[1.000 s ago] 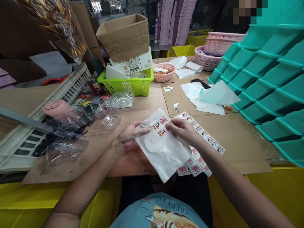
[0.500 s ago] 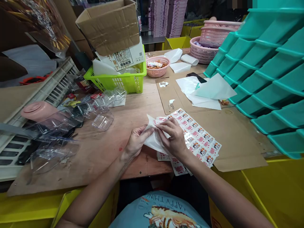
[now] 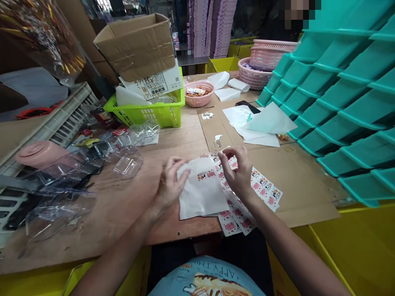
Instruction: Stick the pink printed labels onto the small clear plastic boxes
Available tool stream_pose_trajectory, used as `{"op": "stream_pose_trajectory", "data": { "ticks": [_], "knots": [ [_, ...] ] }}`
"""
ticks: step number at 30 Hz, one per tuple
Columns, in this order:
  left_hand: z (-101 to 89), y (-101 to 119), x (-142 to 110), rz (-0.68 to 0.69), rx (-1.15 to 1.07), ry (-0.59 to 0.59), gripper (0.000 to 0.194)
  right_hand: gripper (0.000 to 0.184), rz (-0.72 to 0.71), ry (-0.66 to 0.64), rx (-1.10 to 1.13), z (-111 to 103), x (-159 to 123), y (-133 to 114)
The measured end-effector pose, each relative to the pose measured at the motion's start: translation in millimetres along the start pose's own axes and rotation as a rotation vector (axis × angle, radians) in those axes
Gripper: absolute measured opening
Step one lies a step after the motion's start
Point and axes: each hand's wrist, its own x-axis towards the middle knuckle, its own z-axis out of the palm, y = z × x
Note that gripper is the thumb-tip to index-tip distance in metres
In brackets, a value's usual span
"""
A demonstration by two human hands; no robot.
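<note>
With the clock read from the middle of the paper [image 3: 202, 195] and twelve pointing away from the person, the left hand [image 3: 173, 181] sits at ten o'clock. Its fingers grip the paper's edge, the thumb lying on the upper face. The paper itself is near the front edge of the tabletop [image 3: 123, 197] and carries a cat sticker [image 3: 201, 176] and a pink sticker [image 3: 211, 174] side by side on its upper half.

The right hand [image 3: 237, 170] is at two o'clock, over the sticker sheets [image 3: 267, 189]. Its thumb and forefinger curve toward each other, their tips close together; whether they pinch anything cannot be told. The sheets fan out on the paper's right side, overlapping one another, with some reaching past the front edge at about five o'clock.

A cardboard sheet [image 3: 305, 201] lies at three o'clock, partly under the sticker sheets. Loose papers [image 3: 271, 119] lie between one and two, near a dark flat object [image 3: 248, 107]. Teal trays [image 3: 336, 102] rise in a stack at two. A small pink basket [image 3: 199, 99] stands at twelve, a green basket [image 3: 166, 115] at eleven. Clear tubs [image 3: 128, 164] lie around ten.
</note>
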Motion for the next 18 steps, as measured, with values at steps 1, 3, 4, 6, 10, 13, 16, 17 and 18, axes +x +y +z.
{"op": "stream_pose_trajectory", "data": {
  "ticks": [1, 3, 4, 6, 10, 13, 16, 17, 18],
  "knots": [
    [6.3, 10.0, 0.1, -0.037, -0.141, -0.163, 0.041, 0.007, -0.078, -0.019, -0.031, 0.0, -1.5, -1.8],
    [21.5, 26.8, -0.2, -0.152, -0.52, -0.386, 0.052, 0.003, -0.232, -0.096, -0.072, 0.6, -7.1, -5.2],
    [28.8, 32.2, -0.3, -0.206, -0.697, -0.401, 0.055, 0.004, -0.293, -0.155, -0.081, 0.8, -10.8, -6.7],
    [39.5, 36.3, -1.0, -0.261, -0.932, -0.301, 0.053, 0.009, -0.342, -0.277, -0.035, 0.5, -19.0, -9.3],
    [45.5, 31.6, -7.4, -0.247, -1.011, -0.19, 0.046, 0.02, -0.036, -0.332, 0.292, 0.9, -33.3, -15.9],
    [44.5, 29.9, -14.0, -0.226, -0.987, -0.15, 0.04, 0.02, 0.218, -0.248, 0.48, 2.6, -37.8, -20.7],
    [40.2, 29.9, -15.7, -0.234, -0.977, -0.046, 0.032, 0.026, 0.168, -0.232, 0.414, 1.8, -39.0, -22.2],
    [37.9, 30.0, -15.2, -0.234, -0.989, -0.015, 0.032, 0.028, 0.153, -0.246, 0.389, 1.3, -39.6, -22.4],
    [35.4, 30.4, -14.3, -0.227, -1.006, 0.004, 0.032, 0.03, 0.173, -0.264, 0.398, 1.2, -40.5, -23.0]
  ]
}}
